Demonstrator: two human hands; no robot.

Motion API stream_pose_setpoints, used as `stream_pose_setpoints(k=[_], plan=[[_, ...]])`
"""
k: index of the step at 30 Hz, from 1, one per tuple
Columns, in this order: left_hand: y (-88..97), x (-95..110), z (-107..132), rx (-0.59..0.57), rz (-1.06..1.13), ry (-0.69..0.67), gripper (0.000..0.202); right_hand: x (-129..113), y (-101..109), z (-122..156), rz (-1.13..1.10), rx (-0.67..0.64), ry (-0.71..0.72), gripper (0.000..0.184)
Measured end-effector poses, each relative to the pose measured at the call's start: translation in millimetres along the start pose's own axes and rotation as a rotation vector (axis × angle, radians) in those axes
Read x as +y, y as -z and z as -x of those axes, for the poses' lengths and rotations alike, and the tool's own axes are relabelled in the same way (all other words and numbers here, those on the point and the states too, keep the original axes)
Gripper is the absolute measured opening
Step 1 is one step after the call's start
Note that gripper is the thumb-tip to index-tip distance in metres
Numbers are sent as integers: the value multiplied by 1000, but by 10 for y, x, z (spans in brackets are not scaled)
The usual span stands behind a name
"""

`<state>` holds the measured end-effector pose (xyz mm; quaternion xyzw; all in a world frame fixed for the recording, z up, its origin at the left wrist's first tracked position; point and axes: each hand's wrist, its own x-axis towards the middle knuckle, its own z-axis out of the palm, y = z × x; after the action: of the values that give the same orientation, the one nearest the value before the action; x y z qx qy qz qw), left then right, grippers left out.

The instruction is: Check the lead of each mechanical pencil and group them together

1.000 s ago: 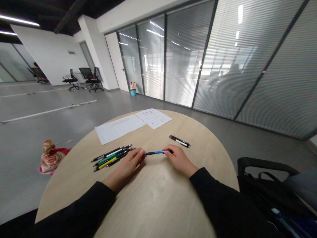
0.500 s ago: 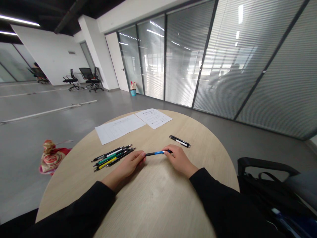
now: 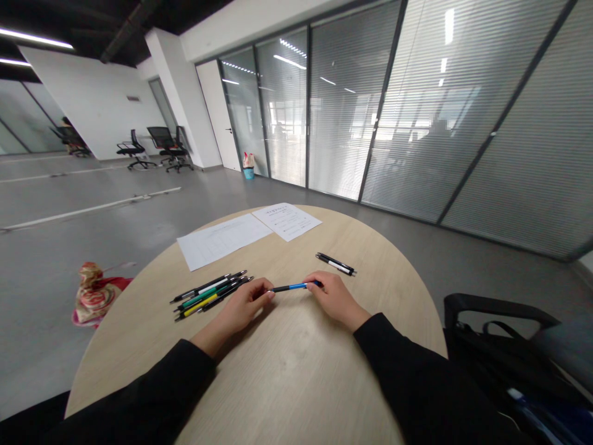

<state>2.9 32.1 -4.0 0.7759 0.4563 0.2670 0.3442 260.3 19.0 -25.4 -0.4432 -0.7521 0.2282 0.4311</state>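
A blue pen (image 3: 296, 286) with a black grip section lies level between my two hands, just above the tabletop. My right hand (image 3: 334, 298) pinches its dark blue end between thumb and fingers. At the other end, my left hand (image 3: 245, 304) has its thumb and fingertips closed around the black tip. Left of that hand is a loose pile of several pens, among them a green pen (image 3: 204, 298), a yellow pen (image 3: 198, 308) and black ones. Beyond my right hand lie a black-and-white pen (image 3: 341, 267) and a black pen (image 3: 334, 259), side by side.
The round wooden table (image 3: 287, 371) carries two printed sheets, a wide paper (image 3: 222, 240) and a smaller paper (image 3: 288, 221), near its far edge. A black chair (image 3: 500, 309) with a bag stands at the right. A patterned cloth bundle (image 3: 95, 296) is at the left.
My left thumb and fingers have shifted at the pen's tip, and the fingers are more bent with a gap behind the pinch. The pen and my right hand have hardly moved.
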Motion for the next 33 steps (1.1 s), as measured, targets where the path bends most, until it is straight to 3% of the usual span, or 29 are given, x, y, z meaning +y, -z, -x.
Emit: stream_pose_setpoints(k=[6, 15, 22, 33], plan=[[-39, 43, 7, -16, 123, 21, 33, -13, 9, 0, -9, 14, -3, 15], [-47, -5, 22, -2, 88, 109, 60, -19, 22, 3, -29, 12, -13, 15], [-28, 63, 21, -33, 93, 77, 51, -63, 33, 6, -26, 3, -17, 16], [-41, 36, 17, 11, 128, 25, 30, -40, 33, 0, -15, -4, -18, 15]])
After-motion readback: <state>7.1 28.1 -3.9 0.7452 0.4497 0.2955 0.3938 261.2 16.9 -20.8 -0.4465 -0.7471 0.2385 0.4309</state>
